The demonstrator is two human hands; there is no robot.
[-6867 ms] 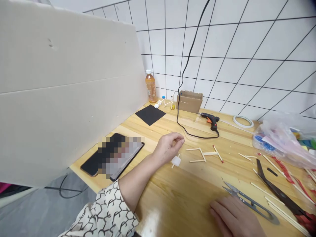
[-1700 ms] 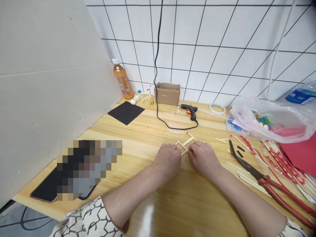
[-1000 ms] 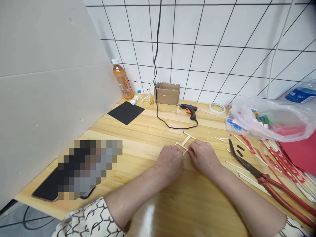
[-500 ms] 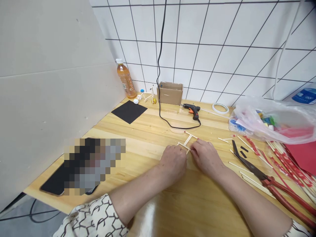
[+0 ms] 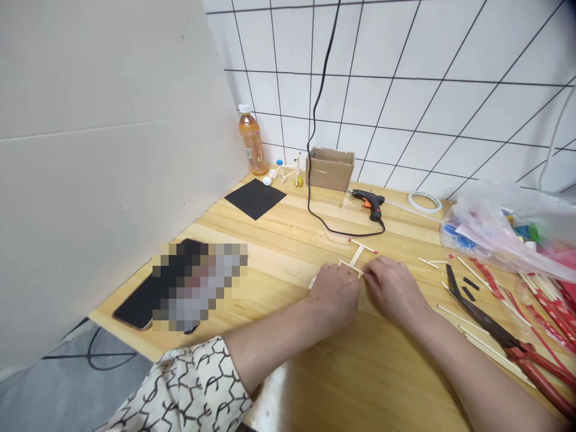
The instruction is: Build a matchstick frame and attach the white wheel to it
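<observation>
A small frame of pale matchsticks (image 5: 357,257) lies in front of my hands, its far crossbar tipped with red match heads. My left hand (image 5: 335,295) is closed over the near side of the frame, fingers curled under and mostly hidden. At the frame's near right corner, the thumb and fingers of my right hand (image 5: 395,289) are pinched together on the stick end. Beyond the frame lies a black hot glue gun (image 5: 371,201) with an orange trigger.
Red-handled pliers (image 5: 510,345) and loose sticks (image 5: 495,359) lie at right, near a plastic bag (image 5: 504,222). Behind are a cardboard box (image 5: 330,170), tape roll (image 5: 424,202), drink bottle (image 5: 254,144), small stick model (image 5: 290,171) and black sheet (image 5: 255,198). A phone (image 5: 135,306) lies left.
My view has turned slightly left, so everything appears shifted to the right. Both hands stay at the matchstick frame with almost the same grip.
</observation>
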